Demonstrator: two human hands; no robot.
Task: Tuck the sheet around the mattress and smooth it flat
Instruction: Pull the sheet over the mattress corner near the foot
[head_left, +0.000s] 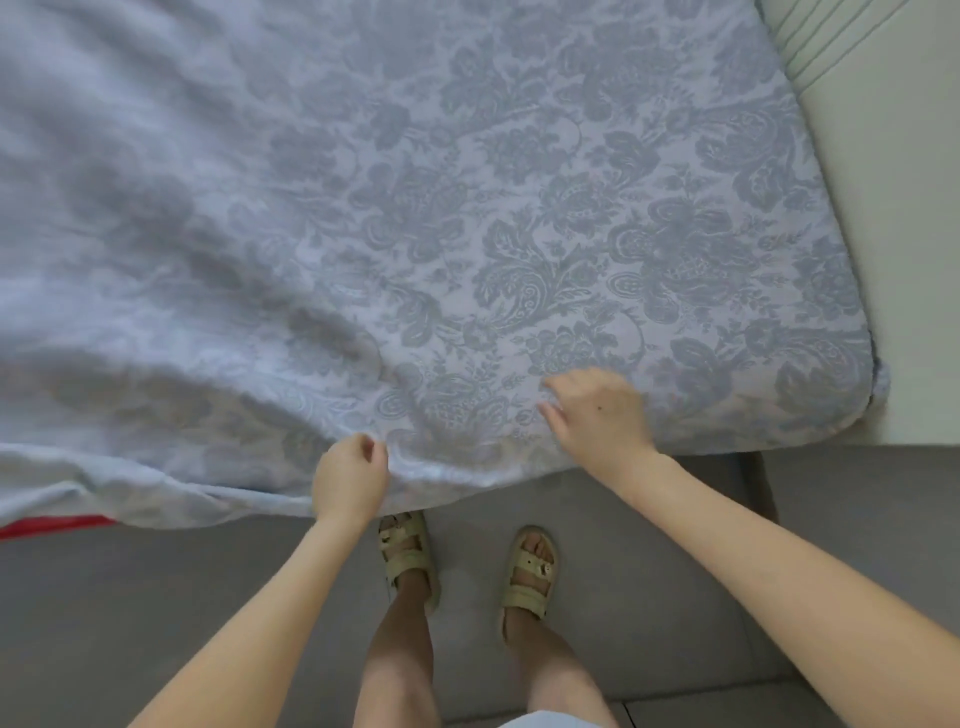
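Two hands (350, 480) (597, 415) at sheet (467, 208) edge (floor (649, 571) below)

Pinching with the left hand (349, 480), fingers curled; resting the right hand (597, 410) palm down, both arms out

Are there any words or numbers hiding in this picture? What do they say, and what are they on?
There are none: no word, number, label or sign can be read anywhere.
The sheet has only a blue-grey flower pattern, no writing.
The sandals show buckles, but no brand can be made out.
The red strip below the sheet's edge is plain.
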